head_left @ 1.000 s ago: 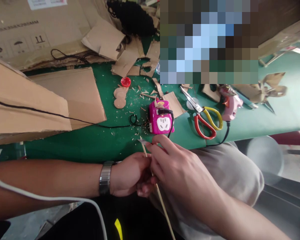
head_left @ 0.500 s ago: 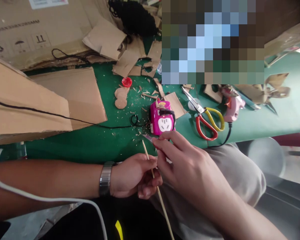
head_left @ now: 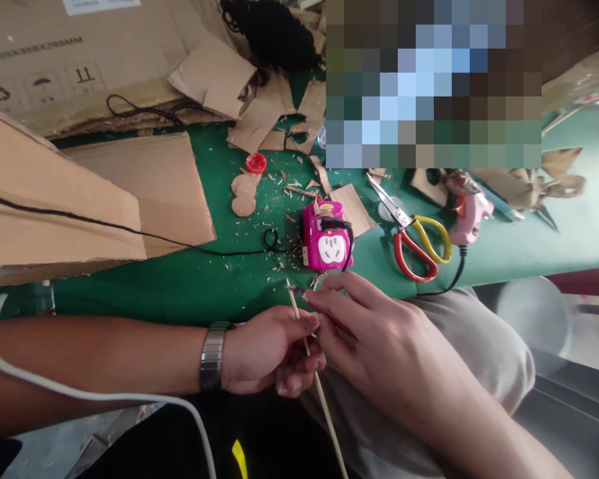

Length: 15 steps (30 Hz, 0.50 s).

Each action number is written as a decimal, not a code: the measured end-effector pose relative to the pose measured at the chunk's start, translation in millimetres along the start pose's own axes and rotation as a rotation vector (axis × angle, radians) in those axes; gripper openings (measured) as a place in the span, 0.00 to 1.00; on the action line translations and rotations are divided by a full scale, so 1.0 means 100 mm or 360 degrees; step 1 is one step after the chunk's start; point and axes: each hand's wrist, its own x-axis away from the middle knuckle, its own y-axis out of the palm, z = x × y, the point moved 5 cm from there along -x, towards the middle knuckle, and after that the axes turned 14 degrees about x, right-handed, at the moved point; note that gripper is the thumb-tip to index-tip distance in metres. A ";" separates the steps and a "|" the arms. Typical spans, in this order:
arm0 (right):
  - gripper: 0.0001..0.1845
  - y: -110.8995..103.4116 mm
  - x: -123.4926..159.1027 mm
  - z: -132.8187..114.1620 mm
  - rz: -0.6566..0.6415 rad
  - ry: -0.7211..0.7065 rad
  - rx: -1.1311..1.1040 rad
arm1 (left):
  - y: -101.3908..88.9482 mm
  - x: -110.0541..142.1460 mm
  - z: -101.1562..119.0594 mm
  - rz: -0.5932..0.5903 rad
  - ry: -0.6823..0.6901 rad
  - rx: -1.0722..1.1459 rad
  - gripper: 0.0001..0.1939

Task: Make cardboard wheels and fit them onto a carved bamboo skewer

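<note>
Two hands: left hand (head_left: 269, 352), right hand (head_left: 379, 326). One thin stick (head_left: 328, 415), one small blade (head_left: 296, 291). One magenta socket block (head_left: 331, 249), one pair of scissors (head_left: 403, 219), one pink glue gun (head_left: 466, 224), one red cap (head_left: 255, 163). Cardboard discs (head_left: 243, 205): at least two. Shavings (head_left: 283, 175): many, too small to count. One metal wristband (head_left: 212, 352), one white cable (head_left: 130, 397).

from the right hand (head_left: 364, 319), a bare strip of green table (head_left: 373, 261) offers passage at twelve o'clock, between the magenta socket block (head_left: 328, 241) at eleven and the scissors (head_left: 403, 219) at one, while a black cord (head_left: 229, 253) crosses the table at ten.
</note>
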 end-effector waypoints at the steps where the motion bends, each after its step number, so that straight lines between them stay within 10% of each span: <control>1: 0.12 0.00 0.00 -0.01 0.0004 -0.0005 0.0008 | 0.00 0.00 0.00 -0.0001 -0.0003 0.0000 0.15; 10: 0.13 -0.01 -0.07 -0.17 0.0204 -0.0303 0.0454 | 0.01 -0.01 -0.01 0.0002 0.0026 -0.0022 0.14; 15: 0.12 0.00 -0.04 -0.04 0.0145 -0.0079 0.0207 | 0.02 0.01 0.00 0.0000 0.0018 -0.0018 0.16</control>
